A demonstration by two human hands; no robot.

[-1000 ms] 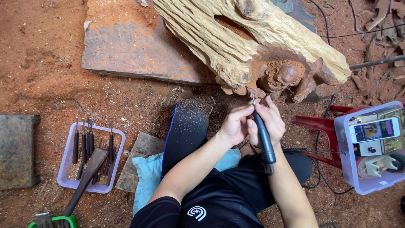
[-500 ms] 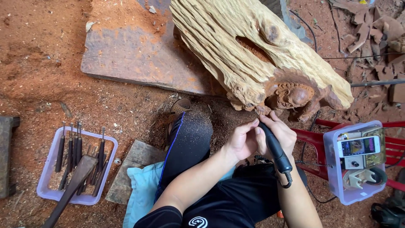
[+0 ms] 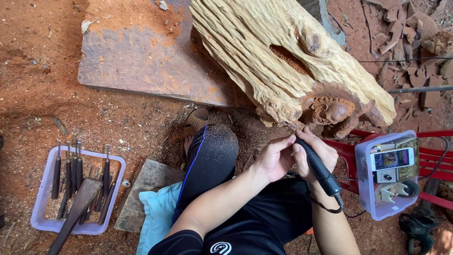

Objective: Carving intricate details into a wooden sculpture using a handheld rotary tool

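Note:
A large pale log [image 3: 283,61] lies across the ground, with a reddish carved figure [image 3: 332,111] at its lower right end. My right hand [image 3: 321,153] grips a black corded rotary carving tool [image 3: 317,165], whose tip touches the wood just below the carved figure. My left hand [image 3: 273,158] is curled against the front of the tool, steadying it near the tip. My knee in dark, dust-speckled trousers [image 3: 210,156] sits just left of the hands.
A lilac tray [image 3: 42,222] of chisels and a mallet stands at lower left. A clear tub [image 3: 377,208] holding a phone and small gear rests on a red plastic stool [image 3: 434,156] at right. A rusty metal plate [image 3: 141,61] lies behind; wood chips [image 3: 415,38] lie upper right.
The view has shifted, so the log and carving now sit lower and further right. Both hands stay on the tool, with its tip still at the carving's lower edge.

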